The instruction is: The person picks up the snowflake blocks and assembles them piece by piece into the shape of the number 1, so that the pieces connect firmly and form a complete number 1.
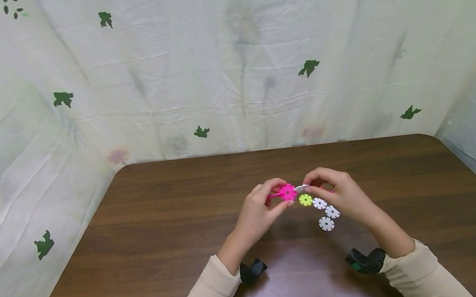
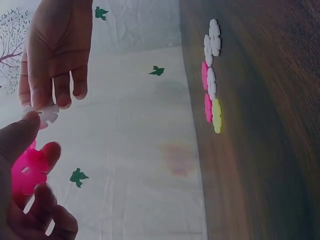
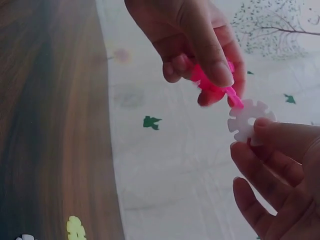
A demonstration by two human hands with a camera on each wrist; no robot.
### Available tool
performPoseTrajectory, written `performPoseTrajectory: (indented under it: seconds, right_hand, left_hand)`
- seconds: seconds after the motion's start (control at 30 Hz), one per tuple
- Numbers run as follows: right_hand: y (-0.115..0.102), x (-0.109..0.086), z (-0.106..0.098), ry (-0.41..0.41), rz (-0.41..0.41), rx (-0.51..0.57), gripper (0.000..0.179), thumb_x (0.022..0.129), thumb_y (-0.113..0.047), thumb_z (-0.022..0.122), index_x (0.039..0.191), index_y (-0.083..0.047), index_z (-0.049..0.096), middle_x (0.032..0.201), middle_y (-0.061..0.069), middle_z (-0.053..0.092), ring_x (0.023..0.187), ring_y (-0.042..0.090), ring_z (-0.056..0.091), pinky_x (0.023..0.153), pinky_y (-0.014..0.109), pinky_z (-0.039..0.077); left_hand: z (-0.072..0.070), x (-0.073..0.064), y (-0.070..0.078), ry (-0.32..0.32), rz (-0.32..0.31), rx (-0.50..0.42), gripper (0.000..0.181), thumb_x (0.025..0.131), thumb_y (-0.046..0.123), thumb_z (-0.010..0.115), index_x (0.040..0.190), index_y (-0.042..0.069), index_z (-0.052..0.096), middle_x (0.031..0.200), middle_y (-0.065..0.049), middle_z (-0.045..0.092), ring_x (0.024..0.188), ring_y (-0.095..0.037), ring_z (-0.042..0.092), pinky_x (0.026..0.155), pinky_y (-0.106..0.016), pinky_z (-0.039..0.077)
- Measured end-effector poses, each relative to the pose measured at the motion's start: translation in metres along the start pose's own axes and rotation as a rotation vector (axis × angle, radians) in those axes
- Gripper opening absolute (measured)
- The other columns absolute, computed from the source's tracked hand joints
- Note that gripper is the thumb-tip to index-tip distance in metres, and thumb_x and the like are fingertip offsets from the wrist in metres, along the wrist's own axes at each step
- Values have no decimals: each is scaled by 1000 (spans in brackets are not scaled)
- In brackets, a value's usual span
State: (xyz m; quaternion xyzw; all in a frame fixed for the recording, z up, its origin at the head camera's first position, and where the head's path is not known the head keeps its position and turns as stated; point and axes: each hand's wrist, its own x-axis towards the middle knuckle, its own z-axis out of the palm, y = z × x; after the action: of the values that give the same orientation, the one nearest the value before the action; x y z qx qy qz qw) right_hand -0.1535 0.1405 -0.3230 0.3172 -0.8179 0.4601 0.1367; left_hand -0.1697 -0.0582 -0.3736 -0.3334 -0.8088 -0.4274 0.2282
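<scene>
Pink plastic shows between the thumb and fingers of the left hand point(image 1: 258, 210), which is clamped on a notched pink disc point(image 1: 287, 192) with a second pink piece point(image 1: 274, 195) seen edge-on beside it; the right hand point(image 1: 343, 191) pinches a white disc point(image 3: 243, 121) between thumb and fingers, its other fingers spread apart in the right wrist view; there, the edge-on pink piece meets the white disc's notched rim, though how deeply it sits cannot be told; both hands hold their pieces up above a brown wood-grain table point(image 1: 153, 254); on the table, near the right hand, lie a yellow-green disc point(image 1: 306, 200) and three loose white discs point(image 1: 326, 224) in a bent row, with two pink discs point(image 2: 206, 92) next to them in the left wrist view; black wrist devices point(image 1: 253, 271) sit at the cuffs of beige sleeves point(image 1: 207, 292); behind the table hangs a pale cloth point(image 1: 213, 83) printed with green birds point(image 1: 309, 68) and leafy twigs.
</scene>
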Motion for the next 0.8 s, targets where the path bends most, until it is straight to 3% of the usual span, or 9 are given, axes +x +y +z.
performPoseTrajectory:
  seconds: [0.27,0.67,0.8]
  right_hand:
    - [1,-1,4,62,-55,29,20,69,14,68,82,-1,62,74,6,61,56,14,50,48,21,42]
    - [4,-1,7,112,-174,4,23,64,17,70,78,1,63,69,7,61,52,12,47,47,17,38]
    - [5,0,9,104,-211,-15,23,63,16,70,78,1,63,70,7,62,55,13,50,50,17,41]
  left_hand:
    - [0,-1,1,-143,-29,-163,44,81,10,67,119,4,46,101,-4,53,75,-17,49,63,-22,45]
    - [2,-2,4,-190,-89,-207,42,80,3,66,115,-2,44,85,-7,53,65,-13,43,55,-26,41]
    - [-6,1,18,-197,-77,-213,38,79,-1,65,112,-7,44,80,-10,51,63,-10,39,53,-24,39]
